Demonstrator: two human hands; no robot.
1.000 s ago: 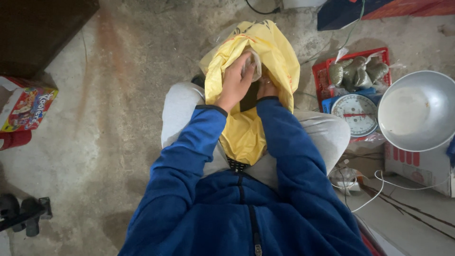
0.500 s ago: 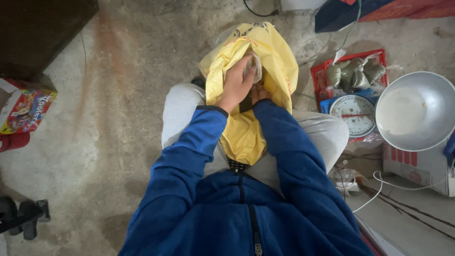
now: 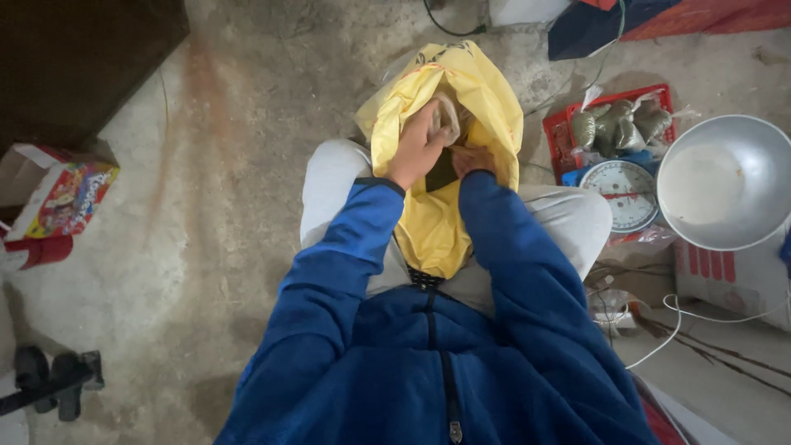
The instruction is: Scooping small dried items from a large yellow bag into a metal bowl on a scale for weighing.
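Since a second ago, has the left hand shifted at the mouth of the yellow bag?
No. The left hand sits at the same spot on the yellow bag's opening, judged against the bag's rim and the grey-trousered knee beside it.

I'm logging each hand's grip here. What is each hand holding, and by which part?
The left hand grips a small clear plastic packet by its lower end at the yellow plastic bag's mouth. The right hand reaches inside; its hold is hidden.

Both hands [image 3: 441, 152] in yellow bag [image 3: 486, 91]
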